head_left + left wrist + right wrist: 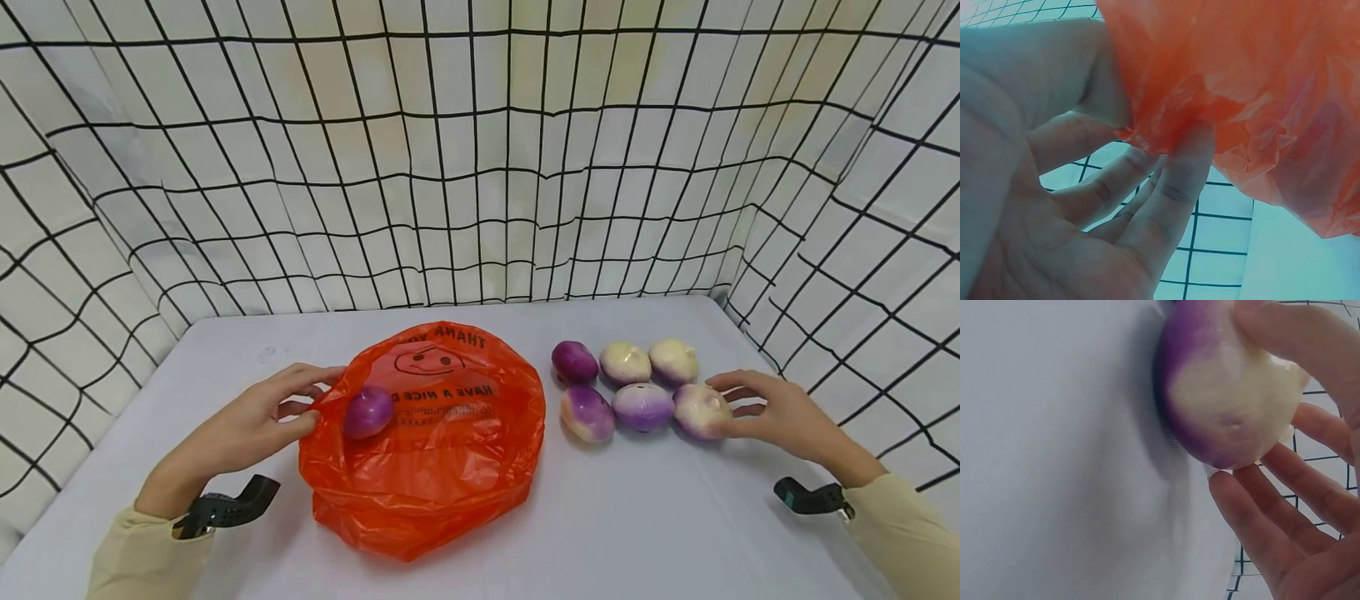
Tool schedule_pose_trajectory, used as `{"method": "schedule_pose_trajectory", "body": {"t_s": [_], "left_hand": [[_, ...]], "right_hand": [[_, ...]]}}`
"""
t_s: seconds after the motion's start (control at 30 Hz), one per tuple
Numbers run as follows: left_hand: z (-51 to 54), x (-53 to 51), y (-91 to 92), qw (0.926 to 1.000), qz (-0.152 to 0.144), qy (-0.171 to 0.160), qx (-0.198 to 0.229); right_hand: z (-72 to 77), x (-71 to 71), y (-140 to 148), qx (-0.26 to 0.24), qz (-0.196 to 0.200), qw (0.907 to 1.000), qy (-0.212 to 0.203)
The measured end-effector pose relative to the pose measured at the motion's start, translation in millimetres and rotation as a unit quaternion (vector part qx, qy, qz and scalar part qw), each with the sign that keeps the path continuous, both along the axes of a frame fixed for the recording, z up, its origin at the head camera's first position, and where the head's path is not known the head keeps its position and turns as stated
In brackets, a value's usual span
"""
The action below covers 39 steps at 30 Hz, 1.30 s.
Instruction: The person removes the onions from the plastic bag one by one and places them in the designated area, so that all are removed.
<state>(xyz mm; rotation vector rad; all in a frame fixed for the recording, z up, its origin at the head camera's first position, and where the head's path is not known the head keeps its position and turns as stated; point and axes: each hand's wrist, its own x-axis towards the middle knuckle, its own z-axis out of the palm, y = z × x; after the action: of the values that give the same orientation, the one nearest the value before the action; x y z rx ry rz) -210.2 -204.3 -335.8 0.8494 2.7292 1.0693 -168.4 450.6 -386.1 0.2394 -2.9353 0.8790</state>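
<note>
My left hand point(258, 421) pinches the left rim of a red plastic bag point(427, 475) that stands with its mouth spread wide. In the left wrist view, thumb and fingers grip the crinkled film of the bag point(1254, 137). A purple, round, onion-like vegetable point(370, 412) shows inside the bag at its left side. My right hand point(783, 417) has its thumb and fingers around a purple-and-white turnip point(701, 411), the near right one of a group. In the right wrist view, the fingers touch this turnip point(1229, 394) from the sides, close above the table.
Several more purple and cream vegetables stand in two rows beside it, among them a dark purple one point(574, 362), a cream one point(673, 361) and a purple one point(642, 407). A white table point(637, 525) lies beneath. Black netting point(480, 167) over white sheeting rises behind and at both sides.
</note>
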Motion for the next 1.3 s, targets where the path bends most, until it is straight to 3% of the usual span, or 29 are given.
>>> {"method": "schedule_pose_trajectory", "body": {"t_s": [0.2, 0.57, 0.8, 1.07, 1.3], "left_hand": [[0.6, 0.6, 1.3, 1.0000, -0.002, 0.009, -0.002], [1.3, 0.7, -0.4, 0.9999, -0.001, 0.012, 0.000], [1.2, 1.0, -0.3, 0.9999, 0.001, 0.013, 0.001], [0.8, 2.3, -2.6, 0.9999, 0.005, 0.008, 0.003], [1.3, 3.0, -2.4, 0.9999, 0.004, 0.002, 0.009]], "right_hand": [[5.0, 2.6, 3, -0.006, -0.007, 0.9999, -0.009], [25.4, 0.3, -2, -0.009, -0.009, 0.9993, 0.034], [39.0, -6.9, -22, -0.019, 0.024, 0.9975, 0.063], [54.0, -26.2, -55, -0.026, 0.089, 0.9924, 0.081], [62.0, -40.6, -83, -0.044, 0.111, 0.9905, 0.068]]}}
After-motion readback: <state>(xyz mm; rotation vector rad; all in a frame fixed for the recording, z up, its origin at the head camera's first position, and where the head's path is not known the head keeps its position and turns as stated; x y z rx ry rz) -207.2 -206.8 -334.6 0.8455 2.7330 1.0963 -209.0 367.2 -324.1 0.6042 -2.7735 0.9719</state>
